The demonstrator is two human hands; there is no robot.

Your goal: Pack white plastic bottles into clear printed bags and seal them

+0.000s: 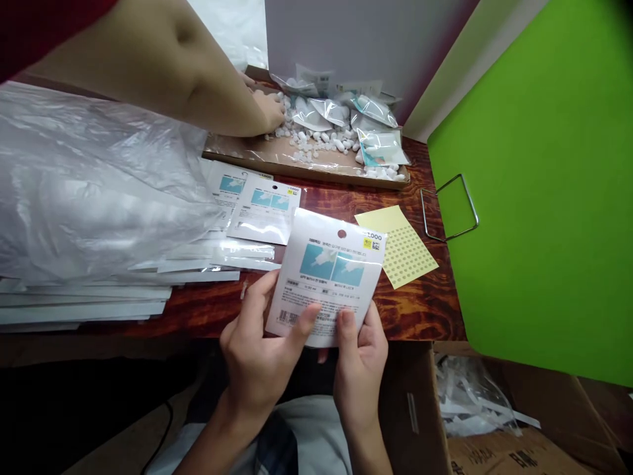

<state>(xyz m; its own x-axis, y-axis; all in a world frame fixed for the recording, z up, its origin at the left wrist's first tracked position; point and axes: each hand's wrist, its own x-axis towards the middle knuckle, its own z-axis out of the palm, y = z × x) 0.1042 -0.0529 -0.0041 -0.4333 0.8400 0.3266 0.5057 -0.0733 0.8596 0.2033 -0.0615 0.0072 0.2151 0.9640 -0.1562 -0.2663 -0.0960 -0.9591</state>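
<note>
Through the head view, the only one I have, I see the left hand (254, 353) and right hand (360, 359) both closed on a printed packet (324, 293), thumbs over its lower part and fingers mostly hidden behind. It is held above the near edge of the wooden table (420, 313); I can't tell whether anything is inside. My worry is the thumbs: too firm a pinch could crease the thin packet, too loose a one could let it slip off the near edge. Just beyond its right corner lies a yellow sticker sheet (408, 247), which a careless swing could snag. Far left, another person's hand (271, 111) reaches among white pieces (339, 142) in the cardboard tray (297, 157); if arms crossed, a knock could scatter them onto the two loose packets (267, 221) nearer by.
</note>
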